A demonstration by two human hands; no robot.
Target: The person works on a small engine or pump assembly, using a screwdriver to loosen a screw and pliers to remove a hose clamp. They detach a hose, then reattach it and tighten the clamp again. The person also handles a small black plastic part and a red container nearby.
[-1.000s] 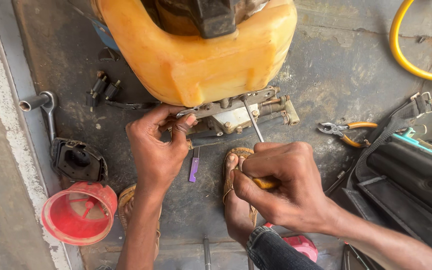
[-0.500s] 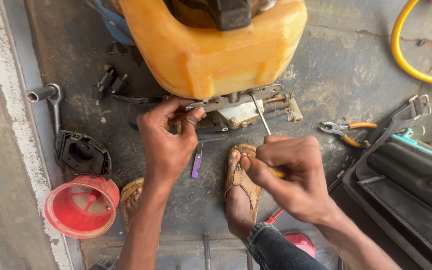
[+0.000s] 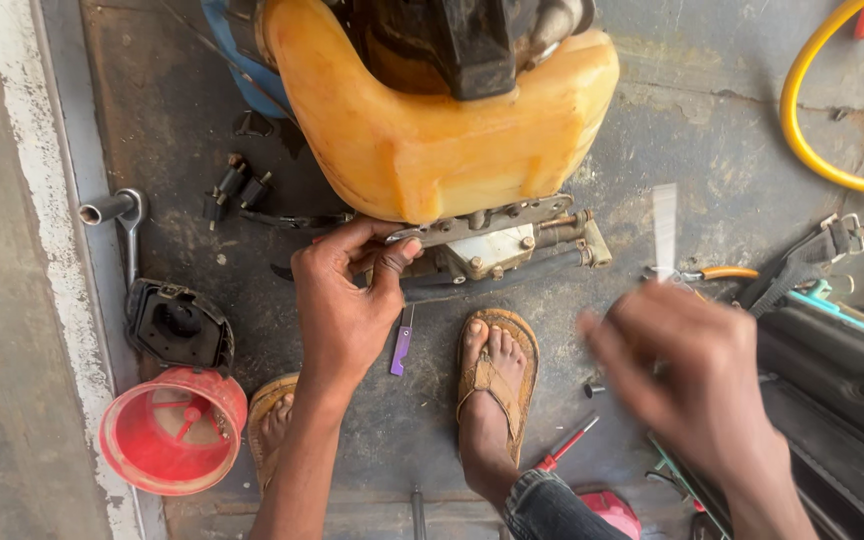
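Yellow tank (image 3: pixel 452 140) sat above the bracket (image 3: pixel 482 225), pinched by the left hand (image 3: pixel 347 300). Right hand (image 3: pixel 692 385) blurred, gripping a screwdriver (image 3: pixel 664 228); carburettor (image 3: pixel 487 250) seemingly still attached.

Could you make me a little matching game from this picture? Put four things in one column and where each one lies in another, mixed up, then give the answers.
Things:
1. red funnel
2. yellow hose
3. purple tool
4. left hand

Places:
A. top right, curving over the floor
B. on the metal bracket under the orange tank
C. bottom left, beside a sandalled foot
D. on the floor between the left hand and the other sandalled foot

Pairs: 1-C, 2-A, 3-D, 4-B
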